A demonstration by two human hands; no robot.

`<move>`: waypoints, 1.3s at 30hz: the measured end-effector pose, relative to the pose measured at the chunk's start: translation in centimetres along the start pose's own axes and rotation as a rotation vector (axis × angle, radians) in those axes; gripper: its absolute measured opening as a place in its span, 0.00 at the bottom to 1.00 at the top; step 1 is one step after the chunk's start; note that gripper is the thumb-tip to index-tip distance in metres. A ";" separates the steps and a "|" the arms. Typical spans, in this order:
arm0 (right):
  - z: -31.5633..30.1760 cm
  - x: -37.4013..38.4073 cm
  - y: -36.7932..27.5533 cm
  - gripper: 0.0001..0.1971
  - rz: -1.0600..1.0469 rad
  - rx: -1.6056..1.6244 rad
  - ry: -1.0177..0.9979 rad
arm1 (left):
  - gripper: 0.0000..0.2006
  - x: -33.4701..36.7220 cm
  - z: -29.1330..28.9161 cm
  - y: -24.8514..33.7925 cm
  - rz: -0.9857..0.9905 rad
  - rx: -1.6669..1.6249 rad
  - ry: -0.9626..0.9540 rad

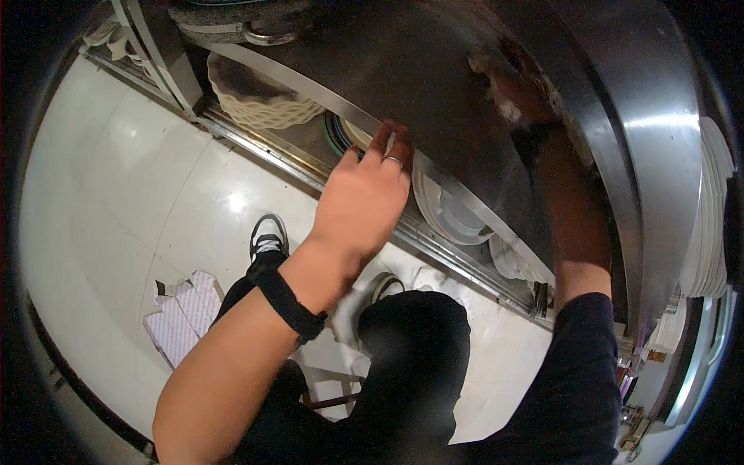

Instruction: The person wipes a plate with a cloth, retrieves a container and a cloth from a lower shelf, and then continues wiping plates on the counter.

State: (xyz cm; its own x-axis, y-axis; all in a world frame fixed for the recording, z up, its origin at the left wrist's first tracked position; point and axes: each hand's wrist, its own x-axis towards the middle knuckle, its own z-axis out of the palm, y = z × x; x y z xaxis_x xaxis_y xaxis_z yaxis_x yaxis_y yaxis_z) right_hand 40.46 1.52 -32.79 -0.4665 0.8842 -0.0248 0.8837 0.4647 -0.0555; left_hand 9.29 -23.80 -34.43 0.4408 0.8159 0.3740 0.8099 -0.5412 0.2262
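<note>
My left hand rests at the front edge of a metal shelf, its fingers bent over the lip and a ring on one finger. Deep over the dark shelf surface, my right hand reaches in at the right. It is dim and smeared by motion; a pale patch shows by its fingers, and I cannot tell whether that is a held thing. Below the shelf, beside my left hand, are a stack of cream wavy-rimmed dishes, a dark-rimmed plate and white bowls.
A dark case with a metal handle sits at the upper left. Stacked white plates stand beyond the steel panel at the right. A metal track runs along the cabinet's bottom. Flattened cardboard lies on the tiled floor by my shoe.
</note>
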 end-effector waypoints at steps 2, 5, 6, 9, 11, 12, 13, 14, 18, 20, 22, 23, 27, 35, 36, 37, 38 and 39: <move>-0.7 1.9 -0.1 0.29 0.018 -0.033 0.017 | 0.13 0.4 0.2 0.1 0.040 -0.010 0.073; -0.4 -0.4 -4.2 0.29 -0.144 0.005 0.008 | 0.10 0.0 0.4 -0.1 0.033 0.014 0.089; 0.5 -2.1 -6.6 0.29 -0.225 0.037 0.000 | 0.10 -0.3 0.4 -0.7 -0.026 0.062 0.056; -0.7 -9.9 -12.2 0.28 -0.301 0.102 -0.041 | 0.10 -1.2 0.1 -2.1 0.048 0.102 0.105; -2.0 -12.4 -11.8 0.28 -0.229 0.125 -0.095 | 0.10 -1.2 0.5 -2.1 0.064 0.067 0.109; -2.1 -12.1 -10.1 0.28 -0.189 0.127 -0.112 | 0.11 -1.0 0.4 -1.9 0.061 0.047 0.113; -2.2 -11.0 -8.1 0.27 -0.161 0.110 -0.114 | 0.11 -0.8 0.1 -1.9 0.060 0.033 0.121; -1.8 -9.5 -6.1 0.27 -0.145 0.072 -0.104 | 0.12 -0.7 0.6 -2.1 0.091 0.060 0.195; -2.0 -1.3 0.5 0.26 -0.009 -0.082 -0.026 | 0.14 0.2 0.4 -0.8 0.082 0.092 0.115; -2.3 0.7 1.4 0.25 0.066 -0.096 -0.025 | 0.13 0.9 0.1 -0.1 0.044 0.081 0.015; -1.9 -0.4 -0.8 0.25 0.044 -0.073 -0.060 | 0.12 0.8 -0.5 -0.1 0.022 0.069 -0.015; -1.0 -2.3 -2.8 0.24 0.031 -0.044 -0.107 | 0.12 0.6 -0.7 -0.5 -0.013 0.048 -0.038; 0.1 -8.9 -7.7 0.22 0.424 0.549 -0.290 | 0.12 -0.3 -0.6 -1.7 -0.060 0.061 -0.142; -1.8 2.4 1.9 0.20 0.010 -0.099 0.005 | 0.08 1.8 -0.5 -0.2 0.019 -0.008 0.117; -2.2 2.1 1.5 0.21 0.003 -0.092 0.002 | 0.10 2.0 -0.5 -0.1 0.011 0.003 0.124; -2.2 1.2 0.5 0.21 -0.033 -0.073 0.000 | 0.08 1.9 -0.7 -0.2 0.023 -0.024 0.077; -1.6 -0.3 -1.2 0.21 -0.089 -0.048 -0.014 | 0.07 1.9 -0.9 -0.6 0.024 -0.054 0.035; -1.3 -2.1 -3.2 0.21 -0.133 -0.019 -0.023 | 0.07 1.7 -1.0 -1.0 0.006 -0.053 0.047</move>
State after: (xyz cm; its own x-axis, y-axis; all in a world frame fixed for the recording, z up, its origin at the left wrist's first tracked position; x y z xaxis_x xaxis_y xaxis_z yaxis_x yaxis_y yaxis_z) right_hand 38.67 -1.79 -31.26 -0.5805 0.8132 -0.0415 0.8142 0.5791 -0.0413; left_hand 8.88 -22.08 -33.14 0.4262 0.8028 0.4169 0.7849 -0.5573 0.2708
